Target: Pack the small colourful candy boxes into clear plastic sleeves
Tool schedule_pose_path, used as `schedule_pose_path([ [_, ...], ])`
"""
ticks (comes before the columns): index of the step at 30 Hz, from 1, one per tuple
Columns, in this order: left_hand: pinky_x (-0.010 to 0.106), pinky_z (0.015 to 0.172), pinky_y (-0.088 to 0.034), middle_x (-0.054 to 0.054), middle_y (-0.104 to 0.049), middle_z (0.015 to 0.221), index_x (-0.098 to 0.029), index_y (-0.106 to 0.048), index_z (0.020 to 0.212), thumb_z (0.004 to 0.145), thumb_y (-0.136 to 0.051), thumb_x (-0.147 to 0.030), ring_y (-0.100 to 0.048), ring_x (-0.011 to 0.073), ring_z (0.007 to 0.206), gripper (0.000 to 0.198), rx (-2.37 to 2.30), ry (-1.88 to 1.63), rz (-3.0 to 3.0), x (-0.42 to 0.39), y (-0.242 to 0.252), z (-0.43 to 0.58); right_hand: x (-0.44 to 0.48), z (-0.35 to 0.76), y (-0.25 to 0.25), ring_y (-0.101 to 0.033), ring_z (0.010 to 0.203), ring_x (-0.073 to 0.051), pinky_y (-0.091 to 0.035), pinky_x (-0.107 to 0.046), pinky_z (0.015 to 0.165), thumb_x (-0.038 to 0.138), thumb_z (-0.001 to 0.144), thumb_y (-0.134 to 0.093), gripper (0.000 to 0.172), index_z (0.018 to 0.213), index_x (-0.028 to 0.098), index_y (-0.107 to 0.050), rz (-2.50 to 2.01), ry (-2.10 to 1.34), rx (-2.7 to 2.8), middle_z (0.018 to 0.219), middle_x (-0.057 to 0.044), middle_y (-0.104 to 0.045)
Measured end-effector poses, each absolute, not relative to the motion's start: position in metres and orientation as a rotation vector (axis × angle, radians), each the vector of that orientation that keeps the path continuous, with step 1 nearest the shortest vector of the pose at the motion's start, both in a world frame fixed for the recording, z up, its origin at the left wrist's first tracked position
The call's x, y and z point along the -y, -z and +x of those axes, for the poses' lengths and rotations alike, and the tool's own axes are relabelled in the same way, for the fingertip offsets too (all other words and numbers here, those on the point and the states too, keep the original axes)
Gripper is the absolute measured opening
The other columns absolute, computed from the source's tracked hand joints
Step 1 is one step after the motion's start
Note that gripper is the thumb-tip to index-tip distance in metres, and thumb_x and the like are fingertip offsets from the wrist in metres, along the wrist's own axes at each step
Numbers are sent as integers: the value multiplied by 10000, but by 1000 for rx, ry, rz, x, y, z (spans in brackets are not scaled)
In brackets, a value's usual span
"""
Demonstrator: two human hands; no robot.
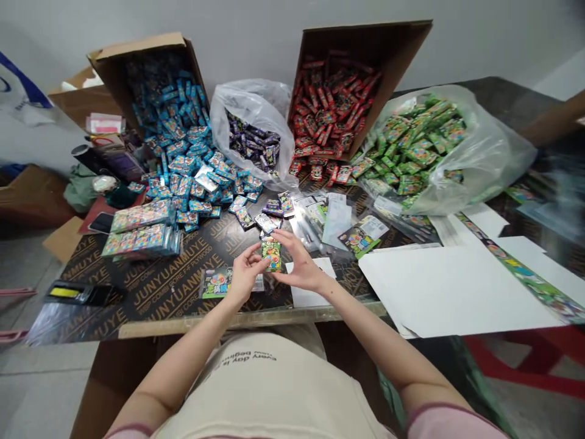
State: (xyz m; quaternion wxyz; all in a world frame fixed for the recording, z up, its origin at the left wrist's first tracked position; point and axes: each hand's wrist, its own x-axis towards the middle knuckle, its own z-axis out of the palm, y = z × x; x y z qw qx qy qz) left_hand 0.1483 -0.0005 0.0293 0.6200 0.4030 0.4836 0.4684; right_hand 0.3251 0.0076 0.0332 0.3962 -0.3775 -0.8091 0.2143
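Note:
Both my hands meet over the near middle of the table around a small stack of candy packets [272, 253] with a green one on top. My left hand [243, 275] pinches the stack's left side with curled fingers. My right hand [299, 265] closes on its right side and top. Just under my left hand lies a green printed card packet [216, 283] on the table. A few loose packets [267, 221] lie just beyond my fingers.
Tipped cardboard box spilling blue packets [183, 152], plastic bag of purple ones [253, 143], box of red ones [326, 107], bag of green ones [420, 143] line the back. Filled clear packs [141, 228] sit left, white sheets [448, 286] right, empty clear sleeves [329, 219] centre.

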Motion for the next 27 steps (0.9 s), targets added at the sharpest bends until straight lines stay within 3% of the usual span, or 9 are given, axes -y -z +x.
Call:
schedule_pose_path([
  [2, 271, 648, -526, -45, -596, 632, -124, -614, 1121, 538, -853, -382, -590, 107, 583, 680, -1098, -1075, 813, 3, -30, 141, -4, 319, -32, -368, 1368, -303, -348, -520, 1103, 317, 747, -707, 856, 1467, 291, -246, -942, -566, 2032, 1471, -124, -373],
  [5, 244, 620, -510, -48, -591, 627, -136, -651, 1016, 508, -863, -335, -569, 92, 569, 585, -1122, -1125, 868, 8, -35, 130, 1, 313, -30, -397, 1350, -299, -349, -517, 1093, 348, 757, -704, 862, 1474, 305, -230, -935, -538, 2024, 1442, -111, -427],
  [13, 254, 639, -508, -1, -648, 718, -178, -692, 1037, 646, -777, -312, -592, 126, 621, 422, -1272, -1180, 1214, 26, -38, 125, 10, 298, -25, -415, 1326, -338, -327, -552, 1045, 360, 755, -672, 745, 1417, 320, -333, -991, -333, 2113, 1413, -107, -460],
  [18, 262, 643, -512, -2, -659, 708, -198, -704, 1039, 678, -745, -300, -590, 132, 617, 378, -1310, -1155, 1347, 32, -38, 126, 13, 291, -22, -524, 1209, -321, -377, -533, 978, 267, 730, -641, 708, 1382, 330, -373, -960, -242, 2130, 1328, -107, -527],
  [22, 265, 632, -507, 13, -672, 708, -174, -694, 1036, 649, -760, -390, -601, 145, 632, 448, -1178, -1110, 1101, 29, -42, 122, 19, 289, -18, -526, 1206, -319, -392, -535, 1010, 303, 689, -684, 764, 1382, 327, -362, -959, -400, 2012, 1307, -94, -537],
  [25, 291, 636, -520, 60, -691, 741, -148, -691, 992, 680, -708, -526, -642, 175, 667, 491, -933, -893, 768, 24, -45, 117, 24, 286, -14, -499, 1257, -298, -416, -494, 1035, 390, 690, -722, 895, 1433, 304, -230, -928, -660, 1804, 1358, -116, -493],
  [27, 298, 643, -527, 87, -702, 773, -136, -697, 916, 631, -756, -517, -656, 181, 673, 479, -826, -746, 637, 22, -46, 114, 26, 284, -12, -496, 1269, -276, -429, -466, 1037, 455, 707, -723, 980, 1460, 302, -115, -902, -855, 1722, 1383, -128, -469],
])
